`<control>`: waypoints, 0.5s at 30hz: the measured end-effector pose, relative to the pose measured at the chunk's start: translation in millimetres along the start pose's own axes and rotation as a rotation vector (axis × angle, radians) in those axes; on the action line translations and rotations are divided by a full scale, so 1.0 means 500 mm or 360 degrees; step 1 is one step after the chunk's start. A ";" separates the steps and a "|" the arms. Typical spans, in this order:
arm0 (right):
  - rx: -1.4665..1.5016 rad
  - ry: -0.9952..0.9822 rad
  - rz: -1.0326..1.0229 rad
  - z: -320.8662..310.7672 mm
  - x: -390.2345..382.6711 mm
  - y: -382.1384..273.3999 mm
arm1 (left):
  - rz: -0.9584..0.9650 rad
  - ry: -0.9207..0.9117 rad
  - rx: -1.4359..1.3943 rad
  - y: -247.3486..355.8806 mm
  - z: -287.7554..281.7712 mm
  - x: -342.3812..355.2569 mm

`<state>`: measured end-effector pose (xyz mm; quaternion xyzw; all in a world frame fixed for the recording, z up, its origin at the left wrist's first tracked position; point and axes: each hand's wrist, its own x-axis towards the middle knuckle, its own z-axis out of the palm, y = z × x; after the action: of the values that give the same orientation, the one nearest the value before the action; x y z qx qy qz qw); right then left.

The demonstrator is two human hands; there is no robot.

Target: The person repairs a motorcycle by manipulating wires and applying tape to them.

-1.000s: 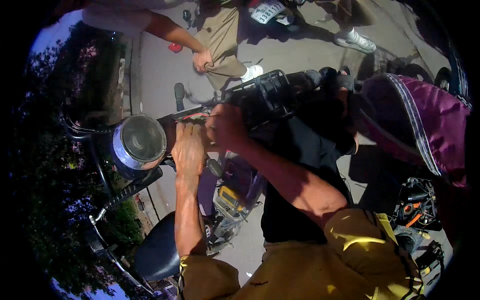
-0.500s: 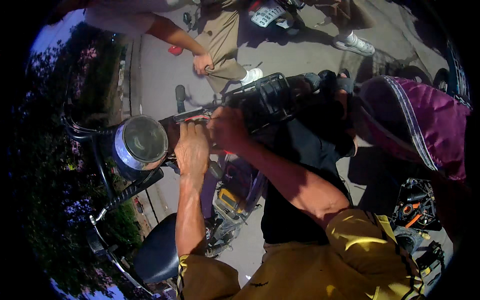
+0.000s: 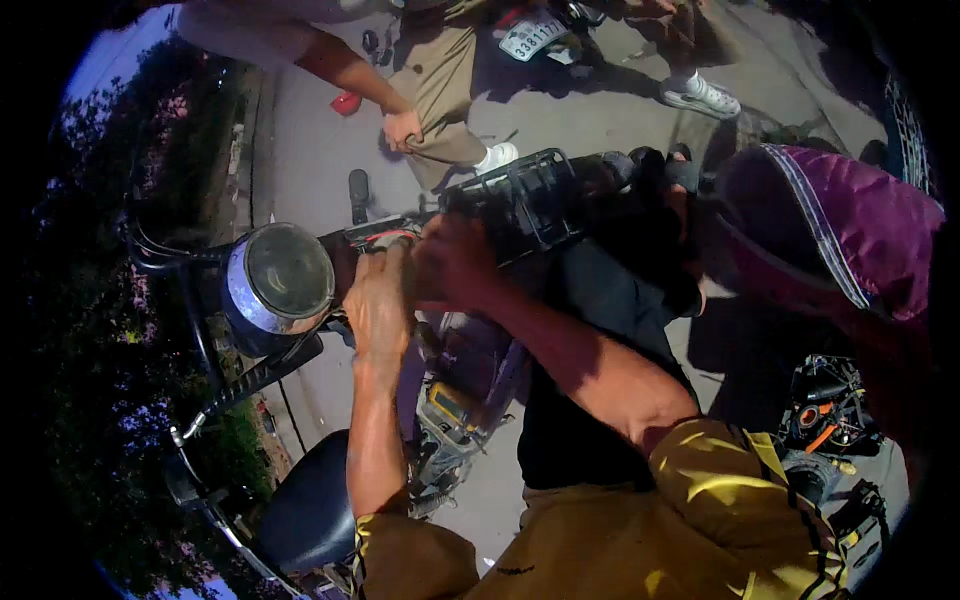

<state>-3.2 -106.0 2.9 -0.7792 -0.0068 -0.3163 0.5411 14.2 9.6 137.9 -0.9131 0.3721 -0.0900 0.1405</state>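
My left hand (image 3: 378,295) is bent at the fingers over a dark, narrow part with a red-orange edge (image 3: 385,240). Pressed close beside it, my right hand (image 3: 455,262) is closed like a fist. Whatever the fingertips grip is hidden beneath them. Left of the hands stands a round grey-topped drum-like part (image 3: 290,270) with a pale band. A black metal rack (image 3: 535,200) lies just beyond my right hand. Below the hands, by my left forearm, are a purple panel and a yellow-framed device (image 3: 452,402).
Another person's hand (image 3: 402,130) rests on their tan trousers across from me. A motorbike with a number plate (image 3: 533,36) stands behind. A black seat (image 3: 312,500) is at lower left, a maroon padded cover (image 3: 870,230) at right, an open case of parts (image 3: 828,405) at lower right.
The view has shifted slightly. My right hand has turned a little and is blurred, while both hands stay at the same spot.
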 end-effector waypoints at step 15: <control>-0.0046 0.0061 -0.0104 0.024 -0.011 0.010 | 0.0112 0.0035 0.0124 0.004 0.010 0.008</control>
<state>-0.1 -96.3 -6.8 -0.7802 -0.0173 -0.3486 0.5191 17.0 6.3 132.8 -0.8922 0.4018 -0.1095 0.1749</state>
